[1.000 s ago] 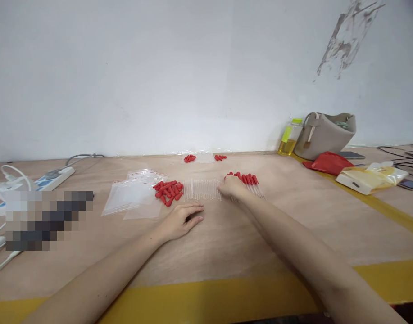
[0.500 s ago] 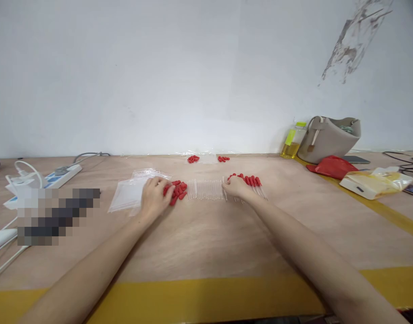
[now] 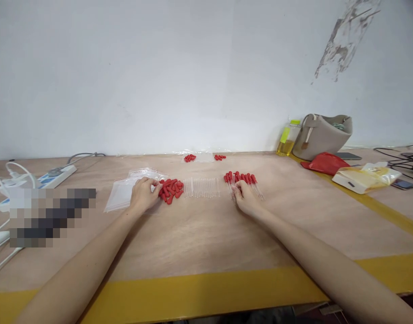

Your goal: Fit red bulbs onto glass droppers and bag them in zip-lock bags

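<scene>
My left hand (image 3: 144, 193) is at the left edge of a pile of red rubber dropper bulbs (image 3: 171, 190), fingers pinched on one of the bulbs, mostly hidden by the fingertips. Thin clear glass tubes (image 3: 202, 187) lie side by side in a row right of the pile. Over on the right, my right hand (image 3: 246, 197) pinches a thin clear glass tube (image 3: 233, 183) between thumb and fingers. Just beyond and beside it lies a row of assembled droppers (image 3: 251, 179), red bulbs on clear tubes, partly covered by the hand.
Clear zip bags (image 3: 120, 193) lie beyond my left hand. Two small red bulb groups sit on clear plastic (image 3: 205, 157) by the wall. A power strip (image 3: 59, 176) stands left. To the right are a bottle (image 3: 287, 139), a grey bag (image 3: 323, 139), a red pouch (image 3: 324, 164) and a yellow-white packet (image 3: 363, 177).
My left hand has drawn left from over the bulbs to the pile's edge. My right hand has moved right, from the end of the tube row to the assembled droppers, with a tube. The view has shifted slightly.
</scene>
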`<control>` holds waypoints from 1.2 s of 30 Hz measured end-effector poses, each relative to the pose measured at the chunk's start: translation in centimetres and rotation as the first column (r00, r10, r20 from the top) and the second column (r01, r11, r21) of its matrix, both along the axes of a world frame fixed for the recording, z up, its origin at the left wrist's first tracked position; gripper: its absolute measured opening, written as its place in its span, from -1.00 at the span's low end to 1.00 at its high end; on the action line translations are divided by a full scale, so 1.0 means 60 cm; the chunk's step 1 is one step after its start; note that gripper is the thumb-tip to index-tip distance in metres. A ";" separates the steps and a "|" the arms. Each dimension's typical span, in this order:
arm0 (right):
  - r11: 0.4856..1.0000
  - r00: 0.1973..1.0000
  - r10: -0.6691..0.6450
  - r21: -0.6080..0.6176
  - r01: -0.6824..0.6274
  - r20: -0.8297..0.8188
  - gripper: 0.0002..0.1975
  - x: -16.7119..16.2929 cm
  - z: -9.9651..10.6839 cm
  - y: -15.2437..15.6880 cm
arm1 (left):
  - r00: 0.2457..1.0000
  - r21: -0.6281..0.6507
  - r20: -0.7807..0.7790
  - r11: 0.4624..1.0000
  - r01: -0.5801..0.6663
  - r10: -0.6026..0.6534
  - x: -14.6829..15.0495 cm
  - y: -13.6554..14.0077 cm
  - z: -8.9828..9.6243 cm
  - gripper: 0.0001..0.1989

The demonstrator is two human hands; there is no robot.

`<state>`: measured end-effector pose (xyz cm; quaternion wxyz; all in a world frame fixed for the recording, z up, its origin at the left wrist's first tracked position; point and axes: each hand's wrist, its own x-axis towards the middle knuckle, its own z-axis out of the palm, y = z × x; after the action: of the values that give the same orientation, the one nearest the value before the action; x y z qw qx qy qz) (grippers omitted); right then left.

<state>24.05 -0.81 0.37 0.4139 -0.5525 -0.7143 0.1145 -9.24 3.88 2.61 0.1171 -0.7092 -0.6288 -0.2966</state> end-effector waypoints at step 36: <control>0.926 0.935 0.302 0.176 -0.334 0.184 -0.88 -0.046 0.006 -0.063 | 0.698 -0.207 0.439 0.692 0.691 -0.565 0.161 -0.113 -0.023 -0.85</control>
<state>21.30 -4.61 0.75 0.3879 -0.3909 -0.8323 0.0635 0.40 -2.89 1.20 -0.2350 -0.8292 -0.3955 -0.3175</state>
